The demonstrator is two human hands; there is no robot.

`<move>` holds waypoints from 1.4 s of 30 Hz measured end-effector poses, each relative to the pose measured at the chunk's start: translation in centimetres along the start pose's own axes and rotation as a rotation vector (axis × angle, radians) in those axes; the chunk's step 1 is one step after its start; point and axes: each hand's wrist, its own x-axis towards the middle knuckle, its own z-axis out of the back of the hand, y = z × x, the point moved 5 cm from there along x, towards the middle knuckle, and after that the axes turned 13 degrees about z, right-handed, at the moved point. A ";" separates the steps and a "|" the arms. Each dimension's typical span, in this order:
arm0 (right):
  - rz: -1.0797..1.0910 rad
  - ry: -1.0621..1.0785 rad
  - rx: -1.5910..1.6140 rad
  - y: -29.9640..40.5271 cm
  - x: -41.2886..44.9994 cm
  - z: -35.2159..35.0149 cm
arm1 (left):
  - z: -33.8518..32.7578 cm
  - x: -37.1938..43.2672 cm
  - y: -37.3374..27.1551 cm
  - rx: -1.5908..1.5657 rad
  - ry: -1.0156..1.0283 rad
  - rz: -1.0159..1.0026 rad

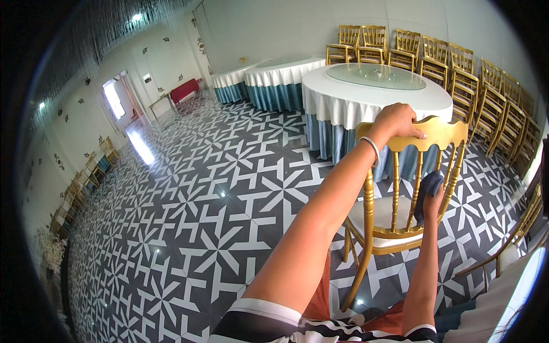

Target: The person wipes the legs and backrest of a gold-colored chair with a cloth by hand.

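A gold banquet chair [371,206] with turned back spindles and a white seat pad [388,211] stands before me, its back towards me. My left hand [396,119] grips the chair's scalloped top rail from above, fingers over the far side and thumb on the near face. A dark blue cloth [429,188] is bunched in my right hand [432,203], against the back spindles on the right. The cloth partly hides that hand's fingers.
Just beyond the chair stands a round table [317,88] with a glass turntable [377,77]. Further skirted tables [283,64] are behind it. Stacked gold chairs [463,85] line the wall. At lower right are a white tablecloth [484,296] and another gold chair [510,240]. The floor [214,231] is patterned tile.
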 end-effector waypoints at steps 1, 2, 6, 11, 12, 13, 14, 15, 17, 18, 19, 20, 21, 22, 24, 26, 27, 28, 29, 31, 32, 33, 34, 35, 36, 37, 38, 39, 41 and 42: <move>0.003 0.001 0.007 0.2 -1.0 -0.2 | 0.1 -0.1 0.3 0.001 0.004 0.009; 0.005 0.003 0.013 0.4 -2.0 -0.2 | 0.3 -0.4 0.7 -0.003 0.003 0.016; -0.059 -0.052 0.059 -2.6 -6.8 0.2 | 0.1 0.0 0.6 -0.005 0.022 0.019; -0.063 -0.036 -0.046 -3.7 -9.6 1.5 | 0.2 0.0 0.0 -0.012 0.015 0.000; -0.152 0.021 -0.076 -2.2 -10.2 1.1 | -0.2 -0.3 0.8 0.002 0.031 0.022; -0.223 0.060 -0.110 -1.1 -9.8 1.1 | 0.1 -0.2 0.7 0.018 0.034 0.022; 0.105 0.011 -0.307 1.2 -9.4 1.5 | 0.2 -0.5 0.3 0.001 -0.007 -0.007; 0.162 0.050 -0.501 1.8 -9.4 1.7 | 0.2 -0.4 0.1 0.009 0.000 -0.009; 0.248 -0.004 -0.693 3.2 -10.6 2.0 | 0.3 -0.4 -0.1 0.048 0.000 -0.007; 0.207 -0.032 -0.712 3.0 -11.2 2.3 | 0.5 -0.5 -0.2 0.051 -0.004 -0.007; 0.208 -0.035 -0.708 3.0 -11.7 2.7 | 0.5 -0.5 -0.3 0.041 0.009 0.002; 0.162 0.001 -0.531 2.6 -12.2 2.9 | 0.5 -0.7 -0.3 0.031 0.022 0.011; 0.116 0.036 -0.359 2.3 -12.4 3.3 | 0.6 -0.8 -0.5 0.029 0.020 0.008; 0.129 0.030 -0.337 3.0 -12.5 3.7 | 0.6 -0.9 -0.5 0.011 0.035 0.022; -0.022 -0.066 0.022 -1.4 -13.5 5.6 | 0.7 -0.8 -1.6 -0.017 0.047 0.013; -0.192 -0.161 0.389 -2.3 -13.6 6.6 | 0.7 -0.8 -1.2 0.005 0.003 0.010; -0.236 -0.118 0.366 -1.6 -13.0 7.0 | 0.8 -0.9 -1.0 0.005 -0.004 0.008; -0.152 -0.106 0.318 1.5 -12.2 7.1 | 0.7 -1.1 -0.3 0.004 0.000 0.025; -0.067 -0.100 0.263 4.7 -11.2 7.7 | 0.7 -1.1 -0.1 0.000 0.006 0.033; -0.097 -0.048 0.392 7.8 -9.2 8.9 | 0.7 -1.1 -0.3 0.000 0.012 0.026; -0.115 -0.021 0.465 8.9 -8.7 9.2 | 0.8 -1.0 -0.3 0.007 0.021 0.030; -0.109 -0.039 0.506 9.8 -8.2 9.9 | 0.9 -0.9 -0.5 0.015 0.031 0.032; -0.109 -0.054 0.544 10.3 -8.0 10.5 | 0.8 -1.0 -0.5 0.013 0.034 0.030; -0.110 -0.077 0.576 10.6 -7.9 11.2 | 0.8 -1.0 -0.5 0.006 0.040 0.039; -0.107 -0.099 0.613 10.9 -8.0 11.8 | 0.7 -1.1 -0.4 0.001 0.046 0.049; -0.103 -0.127 0.656 11.0 -8.0 12.5 | 0.7 -1.0 -0.2 0.012 0.041 0.052; -0.110 -0.165 0.706 10.9 -8.1 13.3 | 0.8 -0.9 -0.3 0.015 0.020 0.032; -0.117 -0.202 0.743 10.8 -8.2 14.3 | 0.6 -0.9 -0.6 0.006 0.003 0.009; -0.138 -0.303 0.817 9.8 -7.9 14.7 | 0.5 -0.7 -0.5 0.009 0.003 0.006; -0.149 -0.365 0.868 9.3 -7.6 14.5 | 0.6 -0.8 -0.5 -0.003 -0.002 0.006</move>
